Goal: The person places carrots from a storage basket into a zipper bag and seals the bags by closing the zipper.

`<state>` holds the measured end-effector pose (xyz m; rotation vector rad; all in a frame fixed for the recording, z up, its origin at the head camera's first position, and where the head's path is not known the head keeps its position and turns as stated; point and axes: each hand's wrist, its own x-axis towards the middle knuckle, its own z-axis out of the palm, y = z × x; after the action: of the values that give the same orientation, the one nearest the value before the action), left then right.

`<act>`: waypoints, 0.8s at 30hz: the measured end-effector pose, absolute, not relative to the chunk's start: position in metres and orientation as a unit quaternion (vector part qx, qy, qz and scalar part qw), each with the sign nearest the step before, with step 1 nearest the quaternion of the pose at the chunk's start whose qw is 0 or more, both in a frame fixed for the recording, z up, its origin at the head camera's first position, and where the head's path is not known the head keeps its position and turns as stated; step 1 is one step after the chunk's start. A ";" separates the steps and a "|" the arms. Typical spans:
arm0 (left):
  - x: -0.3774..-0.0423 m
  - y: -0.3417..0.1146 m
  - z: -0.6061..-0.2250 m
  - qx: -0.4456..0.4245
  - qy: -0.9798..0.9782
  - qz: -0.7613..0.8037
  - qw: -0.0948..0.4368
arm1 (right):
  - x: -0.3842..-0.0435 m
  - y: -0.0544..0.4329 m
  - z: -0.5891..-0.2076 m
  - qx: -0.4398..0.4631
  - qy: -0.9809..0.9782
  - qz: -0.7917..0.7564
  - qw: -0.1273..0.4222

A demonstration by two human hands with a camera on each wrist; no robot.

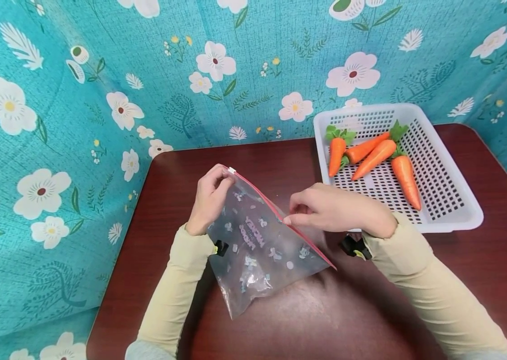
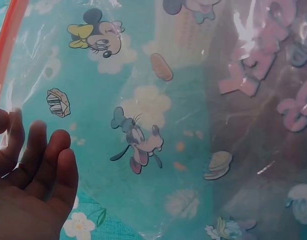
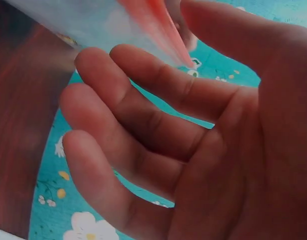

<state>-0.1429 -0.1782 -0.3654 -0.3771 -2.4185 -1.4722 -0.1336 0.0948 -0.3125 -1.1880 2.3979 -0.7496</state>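
Observation:
A clear zip bag (image 1: 253,240) with cartoon prints and a red zip edge (image 1: 262,196) hangs slanted over the table. My left hand (image 1: 210,195) pinches its upper corner beside the white slider (image 1: 232,170). The left wrist view shows the printed bag (image 2: 183,135) spread past the loosely bent fingers (image 2: 58,160). Along the middle of the zip edge, my right hand (image 1: 321,207) has its thumb tip at the red strip. In the right wrist view the right fingers (image 3: 143,120) are bent and apart from the thumb, with nothing gripped between them.
A white plastic basket (image 1: 449,175) stands at the right back of the dark red table (image 1: 177,170). Several carrots (image 1: 374,159) with green tops lie in it. A blue flowered cloth (image 1: 262,65) hangs behind and to the left.

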 end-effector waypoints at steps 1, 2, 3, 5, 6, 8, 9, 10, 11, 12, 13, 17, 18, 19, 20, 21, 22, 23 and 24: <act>-0.144 -0.177 -0.365 -0.135 -0.839 -0.507 0.144 | -0.133 0.093 -0.314 -0.421 0.847 -0.265 0.186; -0.144 -0.176 -0.364 -0.137 -0.840 -0.505 0.145 | -0.133 0.092 -0.315 -0.421 0.846 -0.265 0.192; -0.145 -0.175 -0.364 -0.140 -0.840 -0.504 0.145 | -0.132 0.091 -0.317 -0.421 0.845 -0.266 0.197; -0.146 -0.173 -0.363 -0.143 -0.843 -0.498 0.145 | -0.131 0.089 -0.319 -0.421 0.843 -0.268 0.203; -0.146 -0.172 -0.362 -0.143 -0.845 -0.495 0.144 | -0.131 0.088 -0.320 -0.421 0.842 -0.268 0.205; -0.147 -0.171 -0.362 -0.145 -0.847 -0.492 0.141 | -0.130 0.088 -0.322 -0.422 0.840 -0.270 0.209; -0.147 -0.171 -0.362 -0.146 -0.848 -0.490 0.140 | -0.130 0.088 -0.323 -0.424 0.838 -0.272 0.209; -0.147 -0.170 -0.361 -0.147 -0.849 -0.488 0.138 | -0.130 0.088 -0.324 -0.426 0.836 -0.274 0.209; -0.148 -0.169 -0.362 -0.147 -0.849 -0.489 0.137 | -0.130 0.087 -0.324 -0.429 0.834 -0.277 0.210; -0.148 -0.169 -0.362 -0.148 -0.848 -0.491 0.135 | -0.130 0.087 -0.325 -0.431 0.832 -0.279 0.210; -0.148 -0.168 -0.362 -0.149 -0.848 -0.492 0.132 | -0.130 0.087 -0.326 -0.433 0.831 -0.281 0.208; -0.151 -0.163 -0.362 -0.151 -0.847 -0.499 0.104 | -0.132 0.086 -0.330 -0.441 0.827 -0.288 0.198; -0.152 -0.162 -0.362 -0.152 -0.847 -0.502 0.092 | -0.133 0.086 -0.331 -0.441 0.827 -0.290 0.193; -0.153 -0.160 -0.363 -0.153 -0.844 -0.507 0.078 | -0.134 0.085 -0.332 -0.440 0.827 -0.295 0.188; -0.154 -0.159 -0.363 -0.154 -0.840 -0.516 0.064 | -0.135 0.085 -0.333 -0.438 0.826 -0.301 0.185; -0.154 -0.157 -0.363 -0.154 -0.836 -0.524 0.048 | -0.136 0.085 -0.335 -0.435 0.828 -0.307 0.179; -0.155 -0.155 -0.363 -0.151 -0.832 -0.532 0.036 | -0.137 0.084 -0.335 -0.430 0.829 -0.313 0.173; -0.155 -0.154 -0.364 -0.148 -0.829 -0.538 0.027 | -0.138 0.084 -0.336 -0.423 0.831 -0.320 0.168; -0.153 -0.152 -0.363 -0.146 -0.829 -0.540 0.022 | -0.139 0.084 -0.337 -0.414 0.834 -0.325 0.163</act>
<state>-0.1534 -0.1519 -0.3632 -0.4524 -2.5670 -1.6724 -0.1393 0.0840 -0.3372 -1.1810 2.3799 -0.9283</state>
